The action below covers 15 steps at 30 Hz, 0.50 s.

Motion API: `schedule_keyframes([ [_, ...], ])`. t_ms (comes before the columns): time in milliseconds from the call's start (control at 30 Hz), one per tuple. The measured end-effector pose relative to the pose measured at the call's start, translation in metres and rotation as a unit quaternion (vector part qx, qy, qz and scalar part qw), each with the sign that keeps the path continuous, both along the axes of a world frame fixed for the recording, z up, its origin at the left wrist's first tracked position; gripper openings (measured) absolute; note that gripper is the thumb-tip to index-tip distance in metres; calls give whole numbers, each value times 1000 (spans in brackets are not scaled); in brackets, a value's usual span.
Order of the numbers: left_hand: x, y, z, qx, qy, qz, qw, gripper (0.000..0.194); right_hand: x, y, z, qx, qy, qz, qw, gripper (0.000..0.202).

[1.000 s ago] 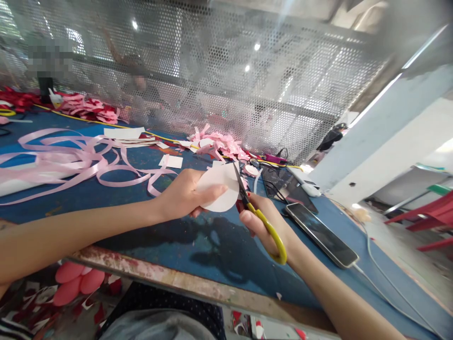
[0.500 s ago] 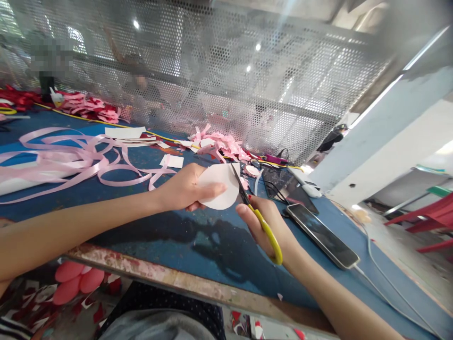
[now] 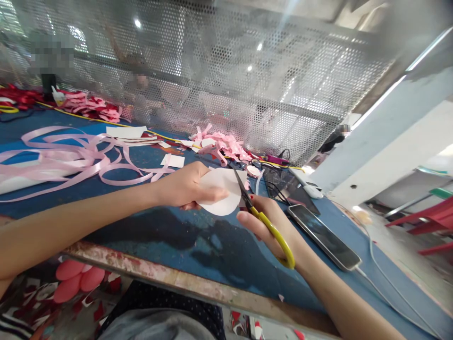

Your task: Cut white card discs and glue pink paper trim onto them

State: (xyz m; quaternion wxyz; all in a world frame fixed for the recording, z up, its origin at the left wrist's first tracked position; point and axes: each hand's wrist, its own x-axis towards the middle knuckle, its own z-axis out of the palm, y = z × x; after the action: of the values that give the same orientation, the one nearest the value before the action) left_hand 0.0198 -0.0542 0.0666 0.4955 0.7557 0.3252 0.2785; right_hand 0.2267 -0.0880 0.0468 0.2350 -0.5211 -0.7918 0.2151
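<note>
A perforated grey metal screen [image 3: 219,71] stands behind the blue-topped work table [image 3: 258,278]. A tangle of pale pink ribbon [image 3: 53,156] lies beyond my left forearm, probably so its loops stay out of the way. A dark-screened, flat phone [image 3: 323,238] rests just right of my right wrist, apart from the work.

My left hand [image 3: 191,186] grasps a round-edged white paper piece [image 3: 223,179] above the table, thumb across the top, fingers beneath; I judge this pinch stiffens the sheet against the blades. My right hand [image 3: 267,219] grips yellow-handled scissors [image 3: 257,212], tips angled away from me across the paper's right edge. The lower blade I cannot make out; gap between blades not determined.

Materials: screen rigid, dotted with fine holes. Table surface smooth but speckled and stained, its front edge worn and reddish. Ribbon satiny, springing into wide, open curls. Scissor handles appear to be glossy plastic, blades dark and tapering. Paper matte, seemingly stiff, curved along its lower side, with an angular corner past the blade. Smallest noted: a pale, pointed scrap [image 3: 281,297] near the front edge.
</note>
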Motion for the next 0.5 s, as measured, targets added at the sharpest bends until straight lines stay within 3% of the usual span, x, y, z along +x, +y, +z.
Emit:
schedule_keyframes([
  [233, -7, 9, 0, -13, 38, -21, 999, 26, -5, 1, -1, 22, -42, -38, 998, 57],
  [500, -1, 0, -3, -29, 29, -28, 999, 21, -5, 1, -4, -38, 27, 26, 999, 54],
])
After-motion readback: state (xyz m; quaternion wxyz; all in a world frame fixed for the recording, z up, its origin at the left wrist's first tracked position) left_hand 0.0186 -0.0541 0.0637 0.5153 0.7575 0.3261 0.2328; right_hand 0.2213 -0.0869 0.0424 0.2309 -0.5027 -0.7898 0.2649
